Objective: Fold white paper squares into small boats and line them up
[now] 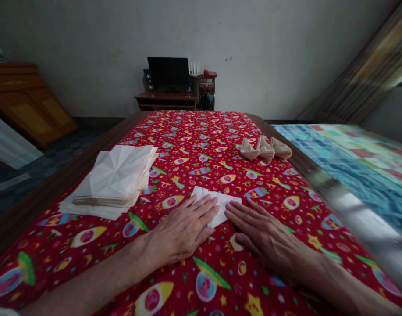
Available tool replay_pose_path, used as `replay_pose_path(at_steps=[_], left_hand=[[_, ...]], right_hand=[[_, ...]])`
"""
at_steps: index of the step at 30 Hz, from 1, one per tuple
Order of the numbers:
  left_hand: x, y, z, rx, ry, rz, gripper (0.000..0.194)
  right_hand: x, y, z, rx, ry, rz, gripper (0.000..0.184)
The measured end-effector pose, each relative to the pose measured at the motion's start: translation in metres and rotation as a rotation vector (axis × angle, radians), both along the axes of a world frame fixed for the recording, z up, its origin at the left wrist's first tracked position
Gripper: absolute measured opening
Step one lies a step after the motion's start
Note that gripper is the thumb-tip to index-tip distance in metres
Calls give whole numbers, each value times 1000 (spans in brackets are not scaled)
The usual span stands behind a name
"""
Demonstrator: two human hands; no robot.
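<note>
A small folded sheet of white paper [222,202] lies flat on the red patterned cloth [201,175] in front of me. My left hand [189,224] rests over its left part, fingers stretched out flat on it. From the other side, my right hand [263,230] lies with its fingertips on the paper's right edge, fingers straight. Both hands cover parts of the sheet. To the left sits a stack of creased white paper sheets [122,171]. Several folded paper pieces [265,149] stand in a row at the right.
The cloth covers a long table with a dark wooden edge [306,175]. A bed with a blue checked cover [345,162] adjoins on the right. At the far end stand a monitor [168,71] and a red telephone [209,74]. A wooden cabinet [33,105] is at left.
</note>
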State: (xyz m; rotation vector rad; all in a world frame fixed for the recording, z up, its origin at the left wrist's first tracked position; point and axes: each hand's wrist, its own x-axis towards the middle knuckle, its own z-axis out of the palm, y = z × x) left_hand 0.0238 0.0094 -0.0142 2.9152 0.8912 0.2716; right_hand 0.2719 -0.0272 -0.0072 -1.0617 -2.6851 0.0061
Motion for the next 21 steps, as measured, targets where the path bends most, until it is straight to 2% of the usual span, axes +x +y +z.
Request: replay_pose_path(at_steps=[13,17,19,21], left_hand=[[-27,-1,-3,81,13,163,44],[-29,15,-7,73,-170,186,35],[-25,29,-6,86,-316,180,28],[-18,43,-4,60,-355,182,20]], right_hand=[[9,-8,-8,68,19,-80,34],[-2,0,-7,156,129,-118,24],[-9,7,-6,183,126,-157,21],[-14,15,-6,192,96,-206,21]])
